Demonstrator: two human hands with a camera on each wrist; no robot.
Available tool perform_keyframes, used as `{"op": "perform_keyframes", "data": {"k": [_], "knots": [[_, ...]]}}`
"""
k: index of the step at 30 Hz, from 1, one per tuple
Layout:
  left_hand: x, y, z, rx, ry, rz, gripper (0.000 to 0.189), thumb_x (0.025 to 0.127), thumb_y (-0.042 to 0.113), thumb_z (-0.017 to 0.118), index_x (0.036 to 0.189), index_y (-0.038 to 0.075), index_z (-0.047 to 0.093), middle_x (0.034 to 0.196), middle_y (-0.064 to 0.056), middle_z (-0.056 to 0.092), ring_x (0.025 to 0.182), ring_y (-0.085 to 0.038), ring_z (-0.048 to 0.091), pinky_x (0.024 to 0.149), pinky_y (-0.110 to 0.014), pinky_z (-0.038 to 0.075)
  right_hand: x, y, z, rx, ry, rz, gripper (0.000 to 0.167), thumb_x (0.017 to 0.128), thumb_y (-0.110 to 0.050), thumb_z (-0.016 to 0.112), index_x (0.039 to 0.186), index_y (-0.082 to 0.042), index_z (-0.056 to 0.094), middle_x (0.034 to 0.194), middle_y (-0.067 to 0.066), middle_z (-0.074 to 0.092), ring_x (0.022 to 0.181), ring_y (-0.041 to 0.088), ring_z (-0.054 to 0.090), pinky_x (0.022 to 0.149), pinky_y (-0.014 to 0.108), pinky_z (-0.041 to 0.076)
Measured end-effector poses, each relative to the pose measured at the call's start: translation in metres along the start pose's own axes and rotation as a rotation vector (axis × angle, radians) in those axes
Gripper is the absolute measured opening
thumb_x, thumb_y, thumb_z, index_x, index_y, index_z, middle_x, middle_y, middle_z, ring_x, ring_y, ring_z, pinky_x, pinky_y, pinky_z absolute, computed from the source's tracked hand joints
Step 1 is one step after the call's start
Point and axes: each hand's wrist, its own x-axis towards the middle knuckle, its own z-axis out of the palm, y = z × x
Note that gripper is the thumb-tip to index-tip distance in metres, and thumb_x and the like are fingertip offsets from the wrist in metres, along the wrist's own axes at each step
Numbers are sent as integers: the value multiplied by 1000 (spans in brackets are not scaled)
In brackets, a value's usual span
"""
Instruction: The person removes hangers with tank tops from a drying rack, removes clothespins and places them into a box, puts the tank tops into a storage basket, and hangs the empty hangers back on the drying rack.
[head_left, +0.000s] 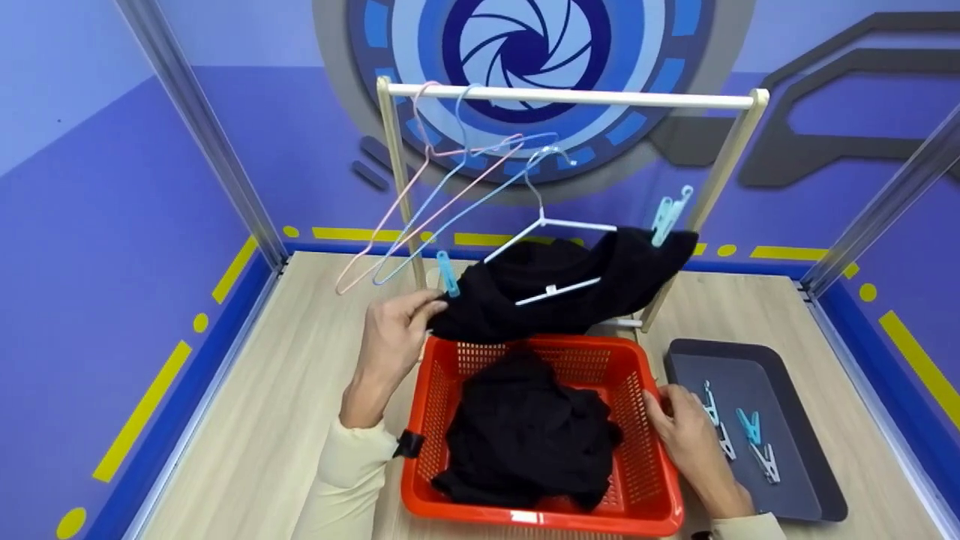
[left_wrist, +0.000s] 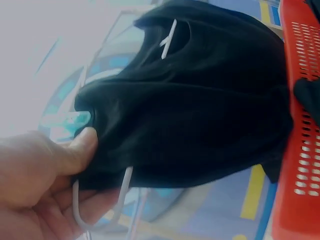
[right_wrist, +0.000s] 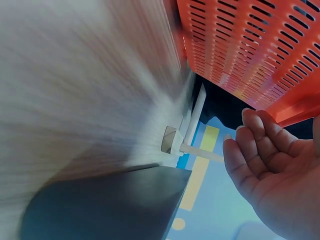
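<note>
My left hand (head_left: 396, 330) pinches one end of a black shirt (head_left: 495, 307), thumb on top and fingers beneath, as the left wrist view shows. The shirt is draped on a pale hanger (head_left: 574, 223) whose hook shows below the rack's rail. One blue clothespin (head_left: 448, 274) clips the shirt beside my left thumb; another clothespin (head_left: 666, 219) is on the far right shoulder. My right hand (head_left: 686, 431) is at the right rim of a red basket (head_left: 664, 480), its fingers (right_wrist: 252, 145) loosely bent along the outside. A crumpled black garment (head_left: 532, 435) lies in the basket.
A wooden rack (head_left: 600, 97) stands behind the basket, with a pink hanger (head_left: 381, 225) and a blue hanger (head_left: 439, 206) on the left of its rail. On the right, a dark grey tray (head_left: 806, 450) holds several clothespins (head_left: 750, 426). Purple walls enclose the table (head_left: 247, 420).
</note>
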Motion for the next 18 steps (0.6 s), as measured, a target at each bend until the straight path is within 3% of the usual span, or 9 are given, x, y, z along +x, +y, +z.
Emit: {"op": "perform_keyframes", "data": {"k": [10, 13, 18], "knots": [[-45, -28, -2, -16, -93, -61, 10, 95, 6, 79, 103, 6, 84, 93, -1, 80, 68, -9, 62, 69, -31, 56, 0, 1, 1, -3, 47, -43, 20, 106, -20, 65, 99, -1, 67, 85, 6, 59, 81, 23, 55, 73, 45, 47], [-51, -33, -3, -38, -137, -78, 9, 96, 6, 78, 102, 8, 84, 92, 1, 80, 65, -9, 60, 67, -28, 54, 0, 1, 1, 0, 48, -43, 20, 106, -20, 65, 100, -2, 67, 85, 5, 59, 81, 22, 54, 73, 44, 47], [-59, -39, -4, -64, -208, -102, 8, 96, 6, 77, 101, 7, 84, 94, 0, 80, 75, -10, 71, 71, -29, 59, 0, 3, 4, 10, 67, -57, 16, 106, -17, 65, 98, -3, 66, 85, 6, 59, 81, 23, 54, 72, 44, 47]]}}
